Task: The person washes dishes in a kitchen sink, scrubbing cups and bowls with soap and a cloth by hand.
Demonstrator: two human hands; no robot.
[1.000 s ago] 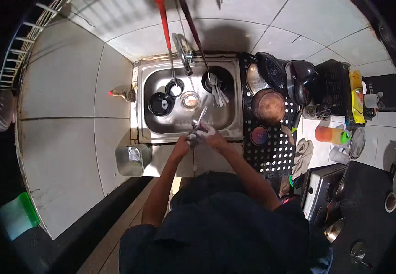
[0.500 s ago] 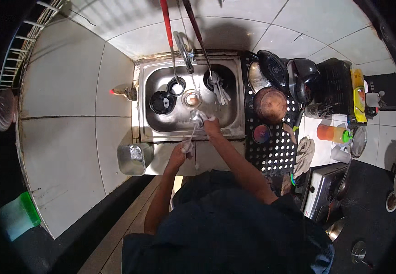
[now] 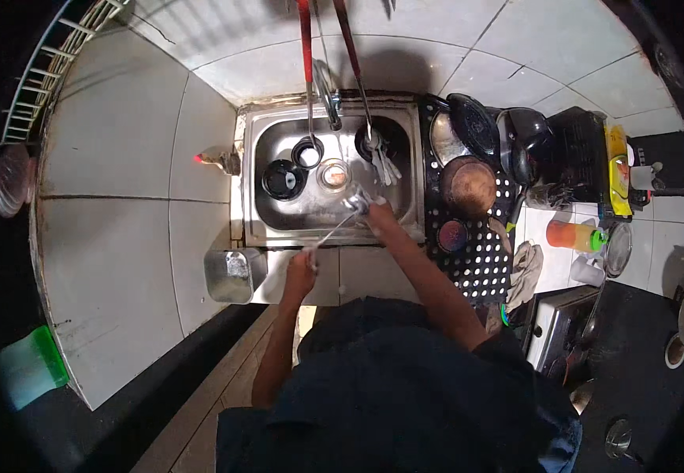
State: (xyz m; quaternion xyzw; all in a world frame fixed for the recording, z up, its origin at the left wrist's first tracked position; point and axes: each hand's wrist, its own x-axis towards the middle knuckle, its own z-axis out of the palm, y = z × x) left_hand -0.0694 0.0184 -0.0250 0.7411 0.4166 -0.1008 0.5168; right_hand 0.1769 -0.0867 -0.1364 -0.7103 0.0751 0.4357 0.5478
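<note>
A thin metal utensil with a long handle (image 3: 334, 232) slants over the sink's front edge; suds blur its head, so its exact kind is unclear. My left hand (image 3: 301, 272) is closed on the handle's lower end, in front of the sink. Over the basin, my right hand (image 3: 378, 215) is closed around a pale, soapy scrubber (image 3: 357, 200) pressed at the utensil's head. In the steel sink (image 3: 279, 219) lie a black bowl (image 3: 280, 183), a small black cup (image 3: 307, 152), a clear glass dish (image 3: 333, 175) and several spoons (image 3: 387, 165) leaning from a dark pot.
Two long red-handled tools (image 3: 306, 47) rise from the sink beside the faucet (image 3: 331, 106). A black perforated mat (image 3: 484, 272) with pans and lids lies right of it. At the left front corner stands a metal container (image 3: 236, 276). Farther right are a bottle (image 3: 570, 235) and a stove (image 3: 555, 327).
My left hand has shifted left and slightly down along the handle. My right hand, with the scrubber, has moved a little right, and more of the handle shows between them.
</note>
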